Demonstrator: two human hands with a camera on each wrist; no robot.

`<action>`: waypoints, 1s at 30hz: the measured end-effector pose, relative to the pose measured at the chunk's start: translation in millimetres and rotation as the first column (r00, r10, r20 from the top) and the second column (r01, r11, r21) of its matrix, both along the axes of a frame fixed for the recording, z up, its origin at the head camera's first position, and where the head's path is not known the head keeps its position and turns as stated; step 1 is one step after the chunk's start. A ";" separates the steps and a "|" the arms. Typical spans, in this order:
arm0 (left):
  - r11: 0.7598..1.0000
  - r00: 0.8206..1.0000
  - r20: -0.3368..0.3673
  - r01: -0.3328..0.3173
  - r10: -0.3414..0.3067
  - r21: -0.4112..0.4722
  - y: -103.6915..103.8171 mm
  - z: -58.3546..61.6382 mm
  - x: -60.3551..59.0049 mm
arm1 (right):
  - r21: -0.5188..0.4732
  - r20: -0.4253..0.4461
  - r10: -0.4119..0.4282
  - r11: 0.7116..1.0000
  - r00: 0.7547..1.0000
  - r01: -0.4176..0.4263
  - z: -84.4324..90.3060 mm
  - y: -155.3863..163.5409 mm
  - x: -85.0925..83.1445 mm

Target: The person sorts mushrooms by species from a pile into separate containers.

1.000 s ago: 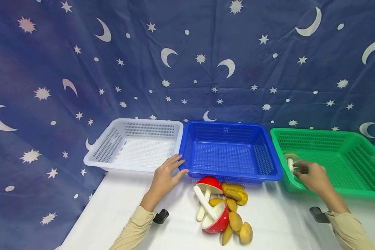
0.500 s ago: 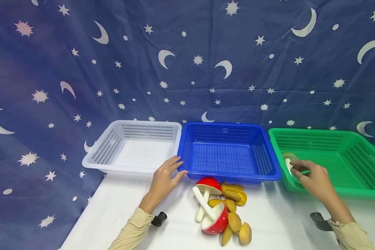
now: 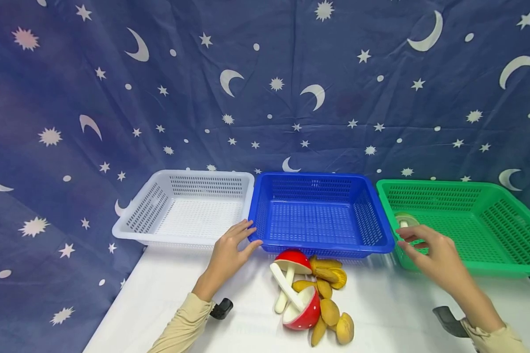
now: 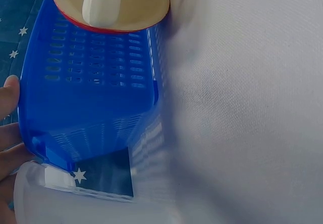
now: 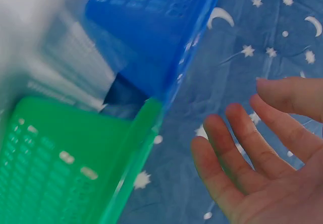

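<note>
My left hand (image 3: 230, 249) rests with straight fingers on the near left corner of the blue basket (image 3: 269, 242), its fingertips (image 4: 9, 95) touching the basket wall (image 4: 91, 93). My right hand (image 3: 428, 250) hovers with spread fingers (image 5: 242, 148) and nothing in it, over the near left corner of the green basket (image 3: 503, 267). A pale mushroom (image 3: 404, 220) lies in that corner of the green basket. Two red-capped toy mushrooms (image 3: 293, 294) and several yellow-brown pieces (image 3: 331, 311) lie on the white table in front of the blue basket.
A white basket (image 3: 128, 230) stands left of the blue one, with nothing in it. A dark blue cloth with stars and moons (image 3: 265, 88) hangs behind and drapes left of the white table (image 3: 168, 294). The green basket rim (image 5: 131, 163) sits close beside the blue basket (image 5: 151, 22).
My right hand has let go of the pale mushroom in the green basket and drawn back toward me, fingers spread. My left hand has stayed on the blue basket's corner.
</note>
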State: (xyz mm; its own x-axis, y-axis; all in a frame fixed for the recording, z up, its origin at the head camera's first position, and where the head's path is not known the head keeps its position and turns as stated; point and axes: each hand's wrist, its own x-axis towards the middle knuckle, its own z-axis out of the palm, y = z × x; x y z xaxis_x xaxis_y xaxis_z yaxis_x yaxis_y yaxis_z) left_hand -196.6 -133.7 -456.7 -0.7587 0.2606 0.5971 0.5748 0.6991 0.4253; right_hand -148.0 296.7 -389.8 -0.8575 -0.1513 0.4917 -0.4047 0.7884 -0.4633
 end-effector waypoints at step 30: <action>1.000 0.994 -0.105 0.009 -0.012 -0.026 0.3 -2.8 -0.2 | -0.002 0.188 0.160 0.987 0.969 -0.162 -21.6 -104.2 46.4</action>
State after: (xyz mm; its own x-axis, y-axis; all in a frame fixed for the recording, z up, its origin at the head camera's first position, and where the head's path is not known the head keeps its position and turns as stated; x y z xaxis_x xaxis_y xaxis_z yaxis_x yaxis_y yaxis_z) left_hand -196.8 -133.3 -459.5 -0.6893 0.2842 0.6664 0.6227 0.7026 0.3444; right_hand -101.6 192.5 -411.4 -0.8977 -0.3004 0.3223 -0.4343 0.7265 -0.5325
